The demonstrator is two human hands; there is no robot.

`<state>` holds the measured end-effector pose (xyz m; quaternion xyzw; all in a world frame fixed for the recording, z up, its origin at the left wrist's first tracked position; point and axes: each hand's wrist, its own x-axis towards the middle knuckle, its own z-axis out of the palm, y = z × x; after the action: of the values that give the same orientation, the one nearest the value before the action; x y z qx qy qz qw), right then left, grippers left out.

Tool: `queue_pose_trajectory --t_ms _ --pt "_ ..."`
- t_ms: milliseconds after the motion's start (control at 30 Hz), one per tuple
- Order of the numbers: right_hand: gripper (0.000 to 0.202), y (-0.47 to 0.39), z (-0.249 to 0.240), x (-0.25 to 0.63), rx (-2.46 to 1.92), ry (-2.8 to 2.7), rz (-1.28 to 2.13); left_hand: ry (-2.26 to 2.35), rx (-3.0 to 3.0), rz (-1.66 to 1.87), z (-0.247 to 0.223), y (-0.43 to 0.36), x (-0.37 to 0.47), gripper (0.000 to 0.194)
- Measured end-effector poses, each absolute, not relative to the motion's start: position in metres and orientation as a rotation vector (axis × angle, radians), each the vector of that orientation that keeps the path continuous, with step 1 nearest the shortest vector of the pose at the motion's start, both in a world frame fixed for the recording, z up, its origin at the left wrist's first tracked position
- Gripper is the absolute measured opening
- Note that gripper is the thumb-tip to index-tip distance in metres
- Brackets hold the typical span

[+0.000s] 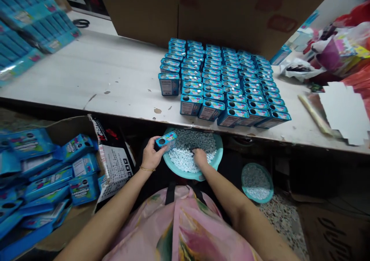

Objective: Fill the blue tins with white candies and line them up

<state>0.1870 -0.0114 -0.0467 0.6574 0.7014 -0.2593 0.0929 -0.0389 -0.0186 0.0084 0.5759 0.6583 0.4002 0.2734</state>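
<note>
left hand (150,154) pinches a box (167,141), best kept level; right hand (200,158), half-curled, touches pellets (181,159) beneath it, grip unclear.

From here I count two hands, a left hand (151,154) and a right hand (200,159); one bracelet (148,170); two turquoise basins (185,174) (261,200); one small blue box (167,139) held up; and six columns of upright blue boxes (213,89), packed too tightly to total. The white pellets (182,161) are beyond counting.
</note>
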Motion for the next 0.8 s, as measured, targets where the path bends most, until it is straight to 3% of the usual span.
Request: queue_pose_trajectory --t_ms 200,433,567,800 --pt "0.042 -0.007 -0.069 0.184 2.155 2.018 -1.564 1.781 1.531 1.079 0.012 -0.017 -0.040 0.041" --pt "0.045 -0.014 -0.007 0.236 2.085 2.089 -1.802 1.798 1.608 1.071 0.016 -0.011 -0.033 0.041" --pt "0.043 -0.013 0.044 0.248 1.988 2.289 -1.653 1.800 1.779 0.968 0.016 -0.010 -0.019 0.038" --pt "0.033 -0.006 0.104 0.221 1.717 2.506 -0.786 1.597 2.051 0.855 0.010 -0.018 0.005 0.041"
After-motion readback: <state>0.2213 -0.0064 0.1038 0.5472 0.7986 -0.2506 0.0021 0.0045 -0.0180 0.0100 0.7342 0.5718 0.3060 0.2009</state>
